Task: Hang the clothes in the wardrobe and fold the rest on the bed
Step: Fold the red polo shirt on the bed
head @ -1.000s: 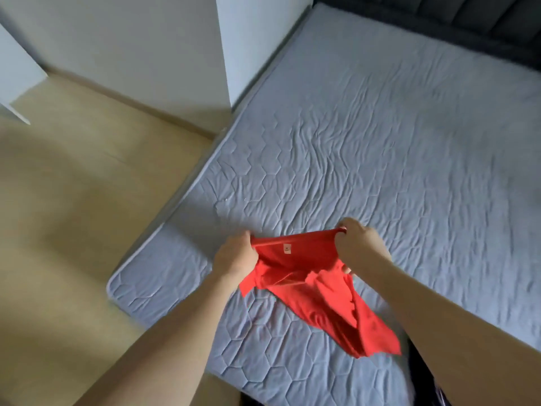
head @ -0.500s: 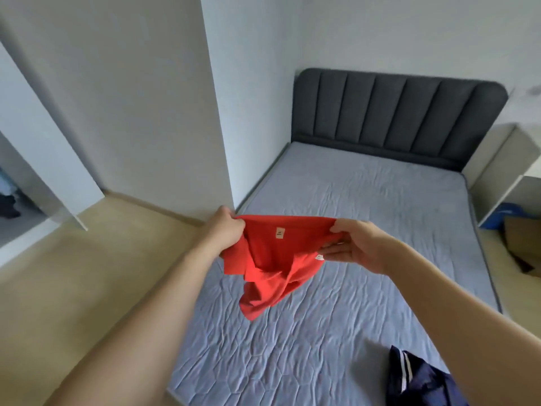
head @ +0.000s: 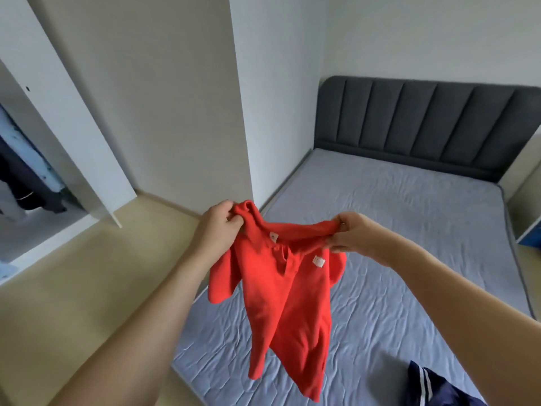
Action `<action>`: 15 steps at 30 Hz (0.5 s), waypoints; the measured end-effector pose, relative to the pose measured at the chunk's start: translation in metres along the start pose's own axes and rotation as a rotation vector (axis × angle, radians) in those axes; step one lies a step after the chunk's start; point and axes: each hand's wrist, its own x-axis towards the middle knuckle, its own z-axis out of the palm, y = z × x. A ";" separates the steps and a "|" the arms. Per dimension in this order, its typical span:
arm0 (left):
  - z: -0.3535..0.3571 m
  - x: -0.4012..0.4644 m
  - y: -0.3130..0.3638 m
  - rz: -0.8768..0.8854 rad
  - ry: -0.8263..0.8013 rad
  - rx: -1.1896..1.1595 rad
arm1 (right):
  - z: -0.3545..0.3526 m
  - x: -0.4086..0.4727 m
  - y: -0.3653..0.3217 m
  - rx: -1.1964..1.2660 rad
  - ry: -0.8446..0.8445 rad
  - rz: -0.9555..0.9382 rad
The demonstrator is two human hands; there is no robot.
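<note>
Overhead, a person holds a red polo shirt [head: 288,291] up by its shoulders above the near corner of a bed [head: 409,230]. At far left an open wardrobe [head: 44,159] shows dark and pale blue garments [head: 26,177] hanging inside, its white door [head: 73,106] swung out over the pale wood floor [head: 96,282]. The left hand [head: 218,227] grips the shirt at the collar's left end, fingers curled over bunched fabric with the thumb pressed against it. The shirt hangs free between the hands, front facing the camera, buttoned placket below the collar, both short sleeves drooping and the hem dangling clear of the grey quilted mattress. A small pale tag [head: 272,237] sits inside the neck and a small white patch [head: 319,261] marks the chest; any writing on either is too small to read. The right hand [head: 352,237] pinches the opposite shoulder, fingertips clamped on a fold of cloth. Behind stands a dark padded headboard [head: 424,127]; a navy garment with white stripes [head: 433,386] lies on the mattress at lower right. Half a second earlier the shirt was crumpled in a short bundle between the hands; it now hangs open at full length, and the hands have spread wider apart.
</note>
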 end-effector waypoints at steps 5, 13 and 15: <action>0.001 -0.023 -0.025 0.070 -0.116 0.006 | 0.005 0.005 0.020 -0.294 0.082 -0.101; 0.028 -0.005 -0.029 -0.138 -0.465 -0.481 | 0.009 0.025 0.033 0.267 -0.421 0.376; 0.041 0.014 -0.035 -0.077 -0.494 -0.378 | 0.009 0.048 0.040 0.247 -0.460 0.454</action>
